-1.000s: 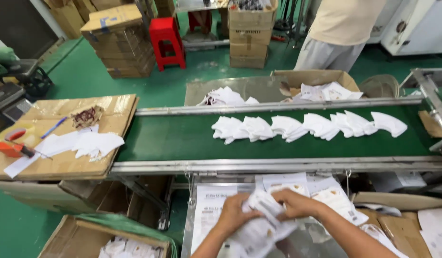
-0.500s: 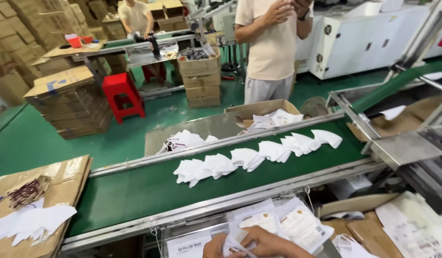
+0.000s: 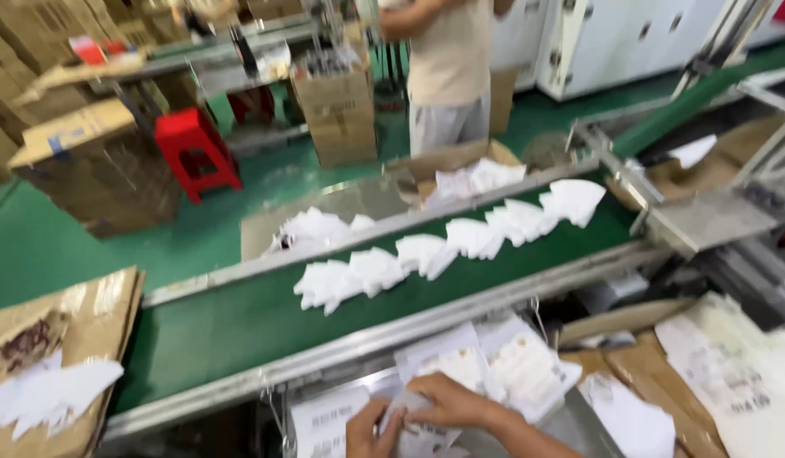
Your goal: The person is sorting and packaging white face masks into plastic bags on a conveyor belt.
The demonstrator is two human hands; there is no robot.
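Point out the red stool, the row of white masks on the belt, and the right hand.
red stool (image 3: 191, 144), head view, seat top
white masks (image 3: 426, 254), head view, mid-row piece
right hand (image 3: 447, 403), head view, back of hand

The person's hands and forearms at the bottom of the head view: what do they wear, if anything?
Nothing shows on them. The left hand and the right hand are bare, without gloves, and no ring or watch can be made out in the blur. The right forearm is bare too, with no sleeve in view.

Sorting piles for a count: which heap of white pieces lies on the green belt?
The overlapping row of white pieces, strung along the green belt; the others sit in cardboard boxes.
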